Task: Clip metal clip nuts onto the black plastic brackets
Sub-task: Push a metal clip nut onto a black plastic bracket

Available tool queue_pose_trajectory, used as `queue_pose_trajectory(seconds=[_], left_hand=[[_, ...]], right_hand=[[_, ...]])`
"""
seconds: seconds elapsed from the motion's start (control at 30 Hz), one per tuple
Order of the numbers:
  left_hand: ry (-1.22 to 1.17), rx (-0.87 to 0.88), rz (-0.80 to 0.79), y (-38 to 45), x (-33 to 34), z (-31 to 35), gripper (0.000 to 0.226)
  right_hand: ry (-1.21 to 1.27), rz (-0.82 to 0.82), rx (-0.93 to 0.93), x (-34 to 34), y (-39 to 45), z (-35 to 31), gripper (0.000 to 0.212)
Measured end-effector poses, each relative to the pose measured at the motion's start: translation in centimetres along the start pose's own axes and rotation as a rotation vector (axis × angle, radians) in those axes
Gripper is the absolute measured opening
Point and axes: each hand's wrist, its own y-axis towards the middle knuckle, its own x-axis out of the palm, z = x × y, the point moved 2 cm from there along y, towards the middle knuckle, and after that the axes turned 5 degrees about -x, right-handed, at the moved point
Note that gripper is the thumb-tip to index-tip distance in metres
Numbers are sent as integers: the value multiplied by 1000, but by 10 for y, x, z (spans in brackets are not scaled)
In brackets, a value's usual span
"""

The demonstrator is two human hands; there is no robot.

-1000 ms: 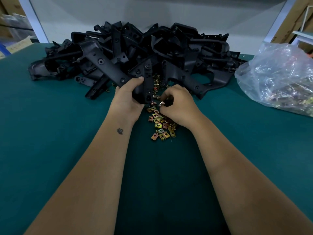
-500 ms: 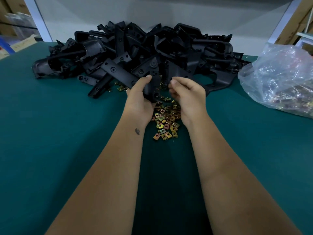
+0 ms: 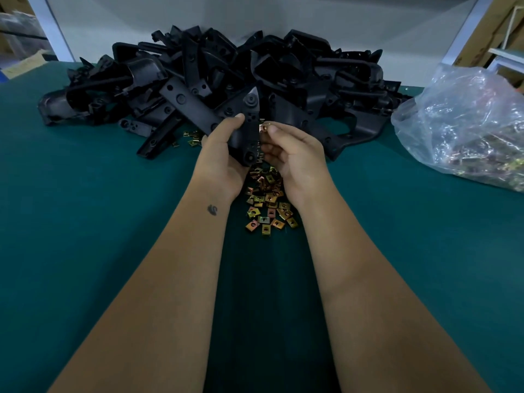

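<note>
While a black bracket [image 3: 249, 131] is held up off the green table [image 3: 85, 222] by the left hand [image 3: 219, 157], with fingers curled round it, a small metal clip [image 3: 262, 128] is pinched by the right hand [image 3: 292, 154] right at the bracket's edge. The bracket is probably kept steady so the clip can be pushed on. Loose clips [image 3: 268, 205] are spread just under the hands, easy to reach. A big pile of brackets [image 3: 215, 78] is heaped behind, and a plastic bag [image 3: 465, 123] is lying to the right. Nothing is seen blocking the way.
</note>
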Motion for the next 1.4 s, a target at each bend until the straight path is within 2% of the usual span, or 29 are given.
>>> queue_pose_trajectory(seconds=[0.2,0.33,0.4,0.5,0.57,0.83,1.1,1.27,1.4], left_hand=[[10,-16,-25,-1,2,-4,47],[14,-21,-68,-1,1,-3,22],[11,-20,-67,-1,1,-4,26],[8,-6,-20,-2,2,-5,50],[15,3,-7,-2,3,-5,57],[7,-6,-11,1,1,-6,59],[-7,-9,-26,1,2,-6,54],[2,-27,-42,1,1,-5,32],[33,-12,-10,1,1,-5,54]], right_hand=[[133,48,29,-1,0,-1,11],[167,50,20,-3,0,0,11],[174,47,4,-2,0,0,14],[199,73,-8,-1,1,-1,17],[208,83,-14,-1,2,-2,17],[131,46,-80,-2,3,0,28],[174,44,-45,-3,3,0,25],[153,50,-40,-2,1,-3,18],[122,93,-7,-2,1,-3,13]])
